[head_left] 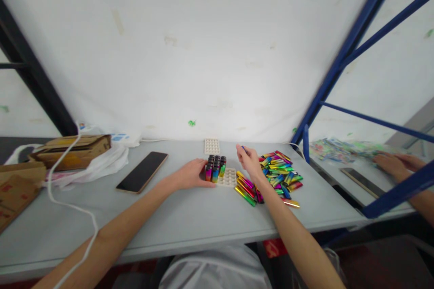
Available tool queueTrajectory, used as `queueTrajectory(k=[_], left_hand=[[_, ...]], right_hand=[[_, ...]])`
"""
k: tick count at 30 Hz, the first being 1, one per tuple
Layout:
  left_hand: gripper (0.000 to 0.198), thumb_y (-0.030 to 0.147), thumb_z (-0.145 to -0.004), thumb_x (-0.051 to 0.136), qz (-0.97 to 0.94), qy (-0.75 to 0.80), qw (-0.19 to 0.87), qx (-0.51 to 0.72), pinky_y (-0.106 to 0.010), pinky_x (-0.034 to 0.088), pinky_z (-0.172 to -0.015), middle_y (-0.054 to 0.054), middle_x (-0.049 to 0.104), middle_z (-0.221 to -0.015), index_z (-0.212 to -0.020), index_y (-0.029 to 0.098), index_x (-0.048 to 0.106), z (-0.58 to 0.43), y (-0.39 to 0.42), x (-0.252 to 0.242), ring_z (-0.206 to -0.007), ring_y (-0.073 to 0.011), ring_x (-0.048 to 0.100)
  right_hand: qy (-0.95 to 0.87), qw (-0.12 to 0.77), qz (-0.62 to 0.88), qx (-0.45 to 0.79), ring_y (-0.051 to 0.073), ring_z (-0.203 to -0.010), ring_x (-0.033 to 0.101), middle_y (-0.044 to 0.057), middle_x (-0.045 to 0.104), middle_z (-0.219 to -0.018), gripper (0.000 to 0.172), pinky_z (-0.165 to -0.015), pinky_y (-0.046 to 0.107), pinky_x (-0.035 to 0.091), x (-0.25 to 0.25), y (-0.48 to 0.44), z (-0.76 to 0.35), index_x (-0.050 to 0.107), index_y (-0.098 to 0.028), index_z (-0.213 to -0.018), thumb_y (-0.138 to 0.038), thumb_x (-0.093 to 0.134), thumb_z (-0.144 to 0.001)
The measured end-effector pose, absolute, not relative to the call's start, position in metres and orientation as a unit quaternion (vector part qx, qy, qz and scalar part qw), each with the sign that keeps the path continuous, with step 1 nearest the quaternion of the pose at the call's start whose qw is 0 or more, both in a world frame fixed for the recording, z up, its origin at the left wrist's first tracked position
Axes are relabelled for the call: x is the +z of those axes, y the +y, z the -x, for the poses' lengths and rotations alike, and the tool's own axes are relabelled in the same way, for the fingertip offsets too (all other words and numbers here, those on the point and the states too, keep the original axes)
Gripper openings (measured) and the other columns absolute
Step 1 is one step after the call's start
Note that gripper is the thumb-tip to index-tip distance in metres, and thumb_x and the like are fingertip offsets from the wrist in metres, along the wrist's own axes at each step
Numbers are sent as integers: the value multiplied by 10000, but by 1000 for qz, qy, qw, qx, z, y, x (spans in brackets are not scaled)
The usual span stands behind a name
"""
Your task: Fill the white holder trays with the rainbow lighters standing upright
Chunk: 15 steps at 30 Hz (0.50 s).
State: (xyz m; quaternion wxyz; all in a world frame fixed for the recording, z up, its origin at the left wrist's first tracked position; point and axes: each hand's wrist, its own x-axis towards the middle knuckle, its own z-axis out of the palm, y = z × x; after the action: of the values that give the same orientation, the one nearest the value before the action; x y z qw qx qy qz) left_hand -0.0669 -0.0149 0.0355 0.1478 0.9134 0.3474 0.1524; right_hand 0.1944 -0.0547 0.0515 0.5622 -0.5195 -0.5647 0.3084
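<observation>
A white tray with round sockets (229, 178) lies on the grey table (190, 221), and several rainbow-coloured lighters (215, 168) stand upright in its left part. My left hand (191, 174) rests against the tray's left side, fingers curled around the standing lighters. My right hand (249, 161) hovers just right of the tray, pinching a small lighter at its fingertips. A loose pile of rainbow lighters (280, 172) lies to the right, with a few (247, 188) lined up beside the tray.
A second empty white tray (212, 146) lies near the wall. A dark phone (142, 172) lies left of the hands. Cardboard boxes (73, 150), a plastic bag and a white cable sit far left. Another person's hands (395, 162) work beyond the blue frame (325, 95).
</observation>
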Motion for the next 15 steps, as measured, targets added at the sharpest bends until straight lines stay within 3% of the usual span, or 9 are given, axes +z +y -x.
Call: queueTrajectory(k=[3, 8, 15], left_hand=[[664, 764, -765, 778, -912, 350, 147, 154, -416, 566, -919, -125, 765, -1094, -1094, 194, 693, 67, -16, 36, -1020, -349, 730], [674, 752, -736, 811, -909, 355, 154, 155, -412, 567, -920, -135, 765, -1104, -1093, 191, 697, 66, -17, 37, -1019, -354, 731], [684, 746, -766, 797, -913, 348, 148, 154, -404, 568, -943, -132, 775, -1146, -1139, 182, 697, 67, -16, 36, -1049, -348, 736]], right_hand=[[-570, 556, 547, 259, 126, -528, 309, -46, 366, -545, 509, -493, 290, 240, 45, -53, -194, 412, -266, -604, -663, 578, -876], [-601, 546, 548, 202, 140, -571, 371, -40, 378, -554, 395, -567, 301, 275, 42, -53, -192, 401, -260, -580, -510, 536, -853], [-630, 531, 532, 191, 157, -616, 449, -26, 484, -620, 495, -599, 291, 347, 48, -59, -186, 516, -236, -681, -644, 552, -960]])
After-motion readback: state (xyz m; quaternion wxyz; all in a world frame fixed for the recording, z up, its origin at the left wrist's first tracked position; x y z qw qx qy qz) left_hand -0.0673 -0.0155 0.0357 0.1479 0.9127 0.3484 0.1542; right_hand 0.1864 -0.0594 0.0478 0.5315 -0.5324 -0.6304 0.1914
